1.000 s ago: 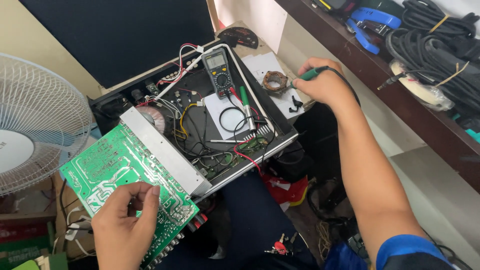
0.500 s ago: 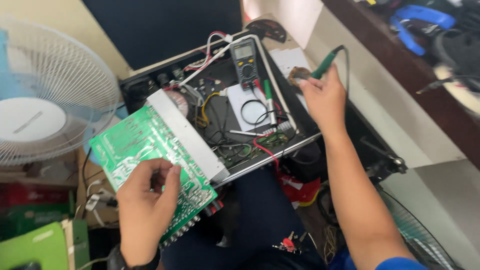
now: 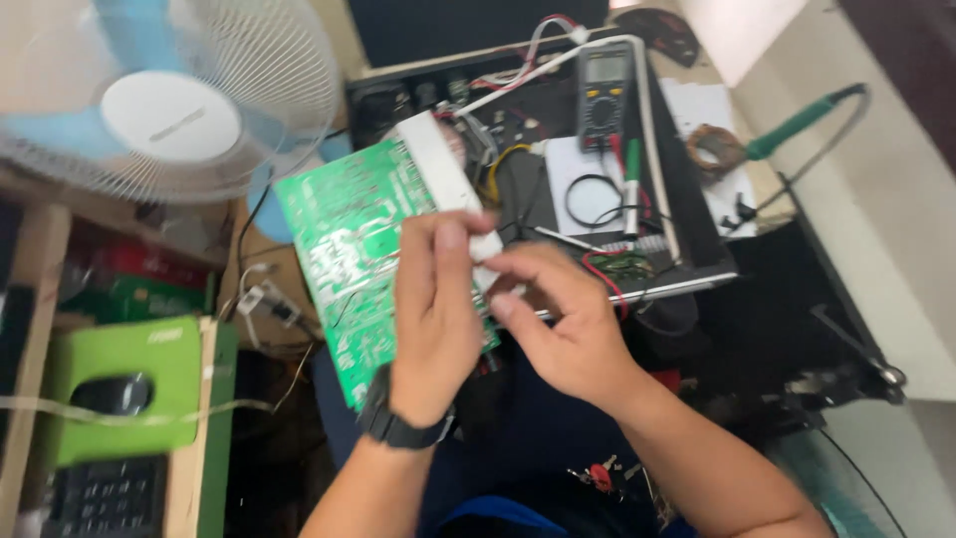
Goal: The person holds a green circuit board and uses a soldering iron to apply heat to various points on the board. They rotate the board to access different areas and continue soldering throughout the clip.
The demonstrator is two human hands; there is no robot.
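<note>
Running its long axis from the upper right, by the open metal chassis (image 3: pixel 697 269), down toward the person's lap at the lower left, the green circuit board (image 3: pixel 344 239) lies tilted with its solder side up, and a white strip (image 3: pixel 443 179) lines its right edge. The left hand (image 3: pixel 433 319), a dark watch (image 3: pixel 398 423) on its wrist, lies over the board's lower right part, fingers curled together and thumb pressed up against the white strip, gripping that edge. The right hand (image 3: pixel 563 334) sits just to the right of it, fingers bent and close together, fingertips touching the board's edge near the left thumb; whether it pinches anything small cannot be told through the blur. Beyond both hands, inside the chassis, lie a multimeter (image 3: pixel 604 95) and loose wires. Well off to the right of the right hand, a green-handled soldering iron (image 3: pixel 797 125) rests on the table (image 3: pixel 896 219). Left of the left hand stands a fan (image 3: pixel 169 100).
</note>
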